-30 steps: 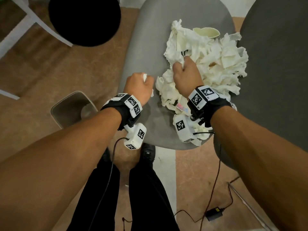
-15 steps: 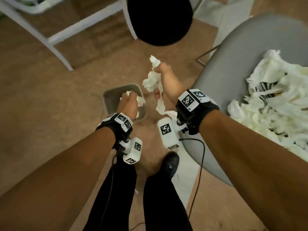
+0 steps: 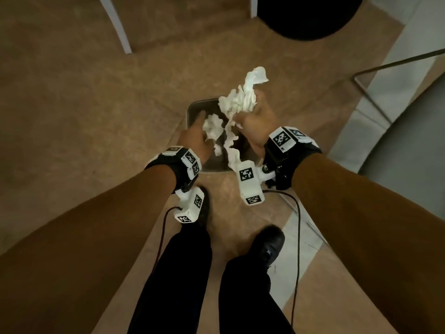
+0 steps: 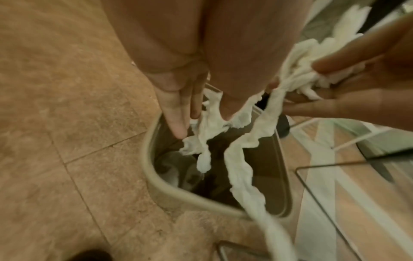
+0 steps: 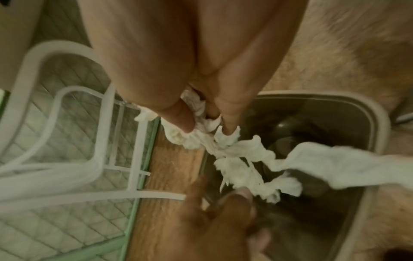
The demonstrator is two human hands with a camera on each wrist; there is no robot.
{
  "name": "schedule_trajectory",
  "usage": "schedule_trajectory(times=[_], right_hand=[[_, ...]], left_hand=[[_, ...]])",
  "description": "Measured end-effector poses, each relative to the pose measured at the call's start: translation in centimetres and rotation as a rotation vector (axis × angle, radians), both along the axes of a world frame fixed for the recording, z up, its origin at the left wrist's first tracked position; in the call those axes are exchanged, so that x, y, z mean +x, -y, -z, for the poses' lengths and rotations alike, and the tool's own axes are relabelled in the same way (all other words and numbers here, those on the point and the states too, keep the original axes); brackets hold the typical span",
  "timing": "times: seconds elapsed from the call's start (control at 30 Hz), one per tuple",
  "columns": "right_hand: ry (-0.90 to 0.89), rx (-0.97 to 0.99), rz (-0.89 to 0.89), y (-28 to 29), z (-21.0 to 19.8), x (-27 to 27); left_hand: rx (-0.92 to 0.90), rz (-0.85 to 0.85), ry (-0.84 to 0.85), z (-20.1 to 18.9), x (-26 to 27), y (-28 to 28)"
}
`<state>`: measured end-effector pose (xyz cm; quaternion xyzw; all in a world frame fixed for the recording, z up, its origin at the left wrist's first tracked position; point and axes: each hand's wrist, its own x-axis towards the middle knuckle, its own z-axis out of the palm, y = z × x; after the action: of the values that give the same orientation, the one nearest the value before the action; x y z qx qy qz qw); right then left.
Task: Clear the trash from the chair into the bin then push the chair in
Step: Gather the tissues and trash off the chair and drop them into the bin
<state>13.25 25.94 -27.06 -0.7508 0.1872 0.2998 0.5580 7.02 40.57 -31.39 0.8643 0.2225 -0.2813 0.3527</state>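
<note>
The small grey bin stands on the floor in front of my feet. My left hand hovers over its opening with straight fingers, and a crumpled white tissue drops away from it into the bin. My right hand is over the bin's right side and grips a larger wad of white tissue; a long strip hangs from it into the bin. In the right wrist view the fingers pinch that wad. The grey chair seat shows at the right edge.
A black round object and white furniture legs stand beyond the bin. The chair's thin metal leg runs at the right. My dark shoe and cables are below the hands. A white frame lies left of the bin.
Both hands carried tissue from the chair leftward to the bin. The left hand has opened, and its tissue is falling. The right hand now holds its wad above the bin.
</note>
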Motion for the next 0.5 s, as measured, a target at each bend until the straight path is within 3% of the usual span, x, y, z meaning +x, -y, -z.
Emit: schedule_trajectory(times=[0.07,0.13,0.2,0.33,0.5], right_hand=[[0.048,-0.091,-0.109,0.2,1.9,-0.8],[-0.015,-0.104,-0.204,0.5,3.5,-1.5],[-0.11,-0.131,-0.324,0.6,4.8,-2.2],[-0.146,-0.268,-0.464,1.7,6.2,-3.2],[-0.24,-0.352,-0.442,3.6,6.7,-3.5]], left_hand=[[0.033,0.02,0.063,0.6,-0.4,-0.3],[0.157,0.004,0.154,0.7,-0.6,-0.6],[0.267,-0.039,0.142,1.2,-0.9,-1.2],[0.105,-0.064,0.04,2.2,-0.9,-1.6],[0.075,0.023,0.047,2.0,-0.5,0.9]])
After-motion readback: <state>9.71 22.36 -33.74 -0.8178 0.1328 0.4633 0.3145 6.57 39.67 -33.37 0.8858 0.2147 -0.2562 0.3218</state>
